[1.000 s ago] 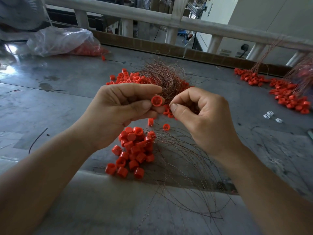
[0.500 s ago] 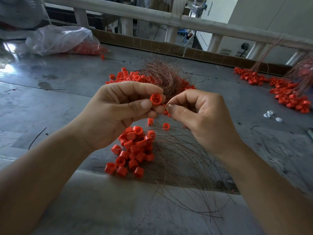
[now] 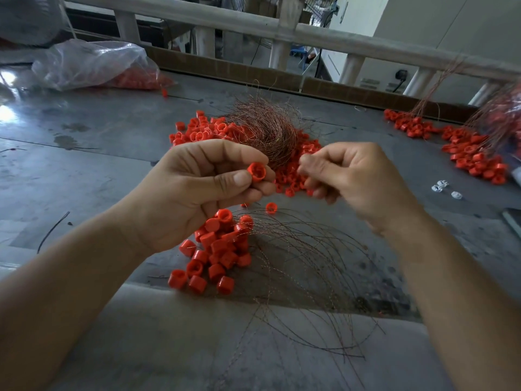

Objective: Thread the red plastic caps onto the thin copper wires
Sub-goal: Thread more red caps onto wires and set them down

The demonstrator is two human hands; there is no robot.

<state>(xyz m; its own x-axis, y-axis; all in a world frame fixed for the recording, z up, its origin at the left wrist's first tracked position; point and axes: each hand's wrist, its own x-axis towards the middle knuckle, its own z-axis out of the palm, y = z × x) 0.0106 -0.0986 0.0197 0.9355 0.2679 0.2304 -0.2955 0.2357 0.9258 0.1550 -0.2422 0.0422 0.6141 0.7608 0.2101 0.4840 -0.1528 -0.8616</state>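
Note:
My left hand (image 3: 197,190) pinches one red plastic cap (image 3: 257,171) between thumb and fingers, its open end facing up and right. My right hand (image 3: 355,182) is a short way to the right, blurred, with fingertips pinched together; any wire between them is too thin to see. Below the hands lies a heap of red caps (image 3: 217,249) with thin copper wires (image 3: 310,266) fanning out to the right and toward me. Behind the hands sits a tangled bundle of copper wire (image 3: 267,131) on a wider spread of red caps (image 3: 197,131).
The grey metal table (image 3: 84,165) has a raised sheet at its near edge. A clear plastic bag of red caps (image 3: 93,63) lies at far left. More caps with wires (image 3: 473,153) lie at right, with small white pieces (image 3: 445,189) nearby. A wooden railing (image 3: 310,38) runs behind.
My right hand has pulled away to the right from the cap, opening a gap between the hands. My left hand keeps holding the cap in about the same place.

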